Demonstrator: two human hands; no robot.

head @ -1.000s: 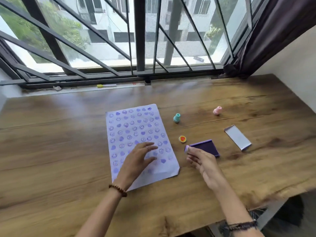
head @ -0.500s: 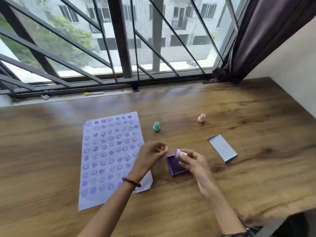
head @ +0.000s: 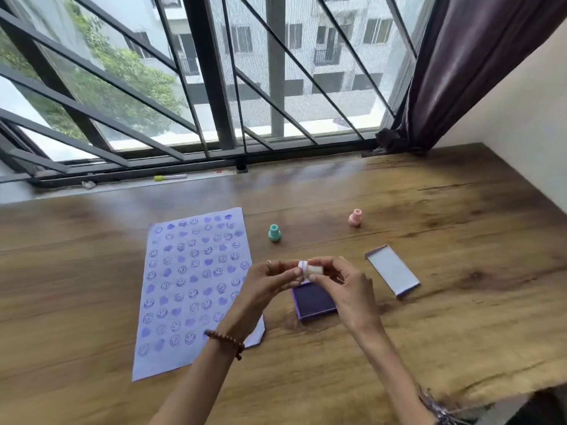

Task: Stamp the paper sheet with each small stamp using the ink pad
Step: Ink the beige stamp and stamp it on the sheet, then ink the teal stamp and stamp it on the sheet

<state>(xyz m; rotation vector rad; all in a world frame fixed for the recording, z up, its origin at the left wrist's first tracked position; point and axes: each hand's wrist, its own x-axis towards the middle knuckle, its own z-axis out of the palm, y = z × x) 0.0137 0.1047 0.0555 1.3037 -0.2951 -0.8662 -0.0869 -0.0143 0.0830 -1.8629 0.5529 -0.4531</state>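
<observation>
A pale sheet (head: 196,286) covered with purple smiley and heart prints lies on the wooden table (head: 460,317). To its right sits the open purple ink pad (head: 314,302). Just above the pad, both hands pinch a small white stamp (head: 311,270) with a purple ring. My left hand (head: 270,283) touches its left end and my right hand (head: 346,286) grips its body. A teal stamp (head: 274,233) and a pink stamp (head: 355,217) stand upright farther back. The small orange piece seen earlier is out of sight.
The ink pad's lid (head: 392,273) lies open side up to the right of my hands. A yellow-capped pen (head: 170,177) rests on the window sill beyond the table. A dark curtain (head: 460,72) hangs at the back right, next to a white wall.
My left hand left the sheet, picked the small orange piece off the table and joined my right hand at the white stamp above the pad. The orange piece is no longer visible.
</observation>
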